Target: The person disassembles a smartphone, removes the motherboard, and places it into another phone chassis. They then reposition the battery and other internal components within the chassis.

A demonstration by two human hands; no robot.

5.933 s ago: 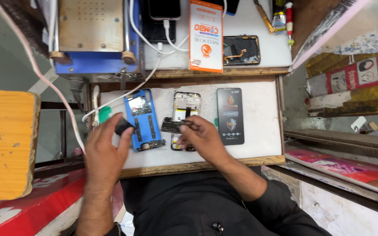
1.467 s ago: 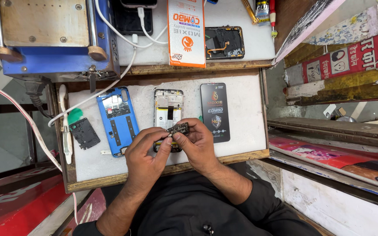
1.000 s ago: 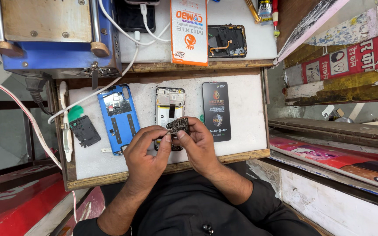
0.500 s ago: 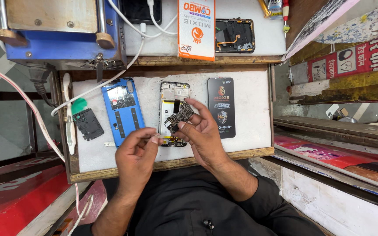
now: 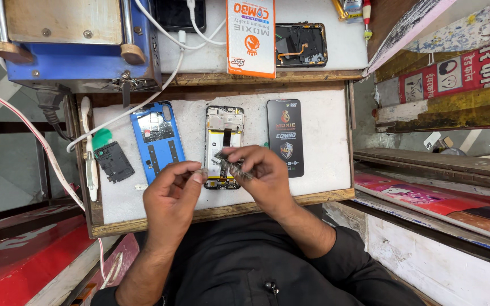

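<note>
My right hand pinches a small dark circuit board and holds it just above the opened phone, which lies face down on the white work mat. My left hand is left of it, thumb and forefinger closed on a tiny pale part over the mat. A blue phone back cover lies left of the opened phone. A black phone-sized pack lies to its right.
A small black plate and a white tool with a green tip lie at the mat's left. On the shelf behind stand a blue machine, an orange and white box and another opened phone. White cables cross the mat.
The two hands, joined on the circuit board a second ago, have come apart. My left hand drew back to the left with a tiny part; my right keeps the board.
</note>
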